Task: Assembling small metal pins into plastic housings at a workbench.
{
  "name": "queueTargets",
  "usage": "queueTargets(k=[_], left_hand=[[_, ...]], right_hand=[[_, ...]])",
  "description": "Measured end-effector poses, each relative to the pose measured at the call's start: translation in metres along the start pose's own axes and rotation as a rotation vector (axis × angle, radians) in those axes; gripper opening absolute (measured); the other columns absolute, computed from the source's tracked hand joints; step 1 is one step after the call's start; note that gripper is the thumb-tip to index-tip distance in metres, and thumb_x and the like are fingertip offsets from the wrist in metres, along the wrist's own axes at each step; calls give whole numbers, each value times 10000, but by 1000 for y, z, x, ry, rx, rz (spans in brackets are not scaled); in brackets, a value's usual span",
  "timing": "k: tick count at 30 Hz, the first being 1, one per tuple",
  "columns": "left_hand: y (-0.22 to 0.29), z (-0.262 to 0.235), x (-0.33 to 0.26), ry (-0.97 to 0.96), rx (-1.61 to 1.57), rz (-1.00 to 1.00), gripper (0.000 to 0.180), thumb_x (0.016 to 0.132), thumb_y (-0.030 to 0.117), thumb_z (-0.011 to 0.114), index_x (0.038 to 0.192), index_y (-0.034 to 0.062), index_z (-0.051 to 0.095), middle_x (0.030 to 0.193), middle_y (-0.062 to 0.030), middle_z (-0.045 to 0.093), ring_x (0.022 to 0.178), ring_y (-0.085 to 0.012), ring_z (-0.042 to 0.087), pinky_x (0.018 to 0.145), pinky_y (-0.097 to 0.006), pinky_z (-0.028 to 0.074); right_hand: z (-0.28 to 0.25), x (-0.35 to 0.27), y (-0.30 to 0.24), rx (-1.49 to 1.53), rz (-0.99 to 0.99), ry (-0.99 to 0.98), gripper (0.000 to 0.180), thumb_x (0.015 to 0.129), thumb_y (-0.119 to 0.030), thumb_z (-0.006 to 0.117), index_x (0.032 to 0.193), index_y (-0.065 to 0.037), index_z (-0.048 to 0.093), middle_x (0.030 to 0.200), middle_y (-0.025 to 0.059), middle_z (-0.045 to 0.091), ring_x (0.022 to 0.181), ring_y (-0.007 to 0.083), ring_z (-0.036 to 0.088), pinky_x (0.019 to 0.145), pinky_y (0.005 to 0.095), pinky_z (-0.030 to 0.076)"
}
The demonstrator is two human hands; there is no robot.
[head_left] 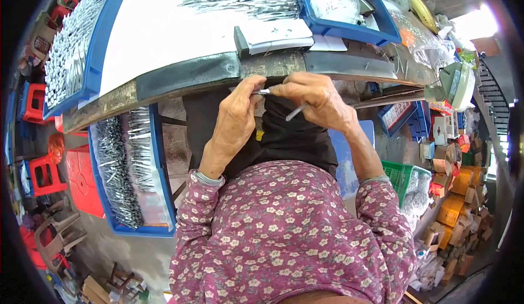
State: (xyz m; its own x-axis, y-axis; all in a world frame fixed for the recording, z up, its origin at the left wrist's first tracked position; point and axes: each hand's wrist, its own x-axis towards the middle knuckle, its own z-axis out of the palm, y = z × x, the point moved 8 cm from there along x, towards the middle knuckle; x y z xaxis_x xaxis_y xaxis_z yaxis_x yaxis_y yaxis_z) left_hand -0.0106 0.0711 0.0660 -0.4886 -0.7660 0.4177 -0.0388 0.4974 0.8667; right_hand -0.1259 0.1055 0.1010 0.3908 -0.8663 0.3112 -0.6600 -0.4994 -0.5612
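Note:
My left hand (236, 110) is closed in a pinch at the table's front edge, above my lap. Between its fingertips and those of my right hand shows a small silvery metal piece (263, 91). My right hand (316, 99) is closed too, its fingertips meeting the other end of that piece. Out of its curled lower fingers pokes a thin pale grey rod (295, 113), slanting down to the left. The fingers hide most of both things, so their exact kind cannot be made out.
Thin metal rods lie loose on the white tabletop (147, 31). A blue tray (97, 47) of white-ended sticks stands at left; another blue tray (349, 31) holds plastic bags. Below left, a blue crate (168, 195) holds metal parts. A dark metal block (242, 42) sits by the table edge.

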Motion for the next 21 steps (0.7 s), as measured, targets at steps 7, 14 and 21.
queueTargets(k=[7, 14, 21], left_hand=[[-7, -12, 44, 106, 193, -9, 122, 738, -51, 583, 846, -2, 557, 786, -153, 579, 675, -310, 584, 589, -346, 454], [-22, -13, 84, 185, 186, 31, 79, 736, -27, 580, 810, -7, 600, 785, -121, 564, 686, -255, 574, 594, -321, 444], [-48, -13, 88, 295, 324, 53, 81, 717, -15, 592, 790, 2, 623, 771, -101, 544, 694, -251, 556, 614, -352, 432]], right_hand=[[-27, 26, 20, -129, -108, 129, 451, 580, 152, 503, 978, -40, 596, 701, 92, 525, 648, 252, 536, 571, 334, 420], [-44, 49, 60, -210, -75, 186, 432, 595, 142, 523, 980, -42, 590, 733, 96, 561, 672, 247, 569, 589, 314, 445], [-60, 70, 76, -68, 78, 351, 279, 785, 32, 554, 1040, -65, 611, 745, 47, 613, 571, 113, 517, 504, 249, 411]])
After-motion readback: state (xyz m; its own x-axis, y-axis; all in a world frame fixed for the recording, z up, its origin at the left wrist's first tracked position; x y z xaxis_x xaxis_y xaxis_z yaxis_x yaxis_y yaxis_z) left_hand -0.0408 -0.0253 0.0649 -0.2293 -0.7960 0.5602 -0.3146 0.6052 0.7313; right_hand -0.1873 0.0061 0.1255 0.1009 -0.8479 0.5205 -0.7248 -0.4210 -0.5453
